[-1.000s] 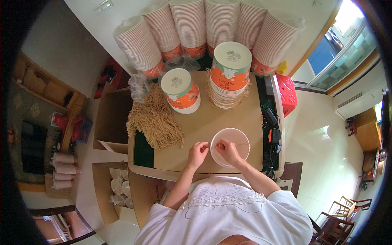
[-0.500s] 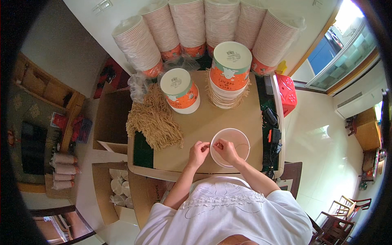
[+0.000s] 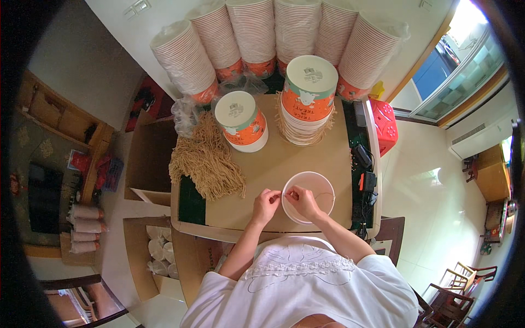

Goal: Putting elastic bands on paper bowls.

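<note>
A white paper bucket (image 3: 313, 217) stands mouth up near the table's front edge. My left hand (image 3: 267, 204) pinches just outside its left rim. Reaching over the mouth, my right hand (image 3: 304, 202) has its fingers closed at the inner side of that same rim. Whatever is between the fingertips is too small to make out. A thin tan cord (image 3: 328, 194) curves along the inside of the bucket's right wall. Farther left lies a heap of tan cords (image 3: 208, 161). Behind the bucket stand an upturned orange-and-green printed bucket (image 3: 241, 121) and a taller upturned stack of buckets (image 3: 309, 101), fringed with cords.
Tall plastic-wrapped stacks of buckets (image 3: 251, 35) line the wall. Cardboard (image 3: 273, 175) covers the tabletop. Black chargers and cables (image 3: 363, 180) lie along the right edge, beside a red stool (image 3: 384, 126). An open carton (image 3: 143, 246) with wrapped white items stands at lower left.
</note>
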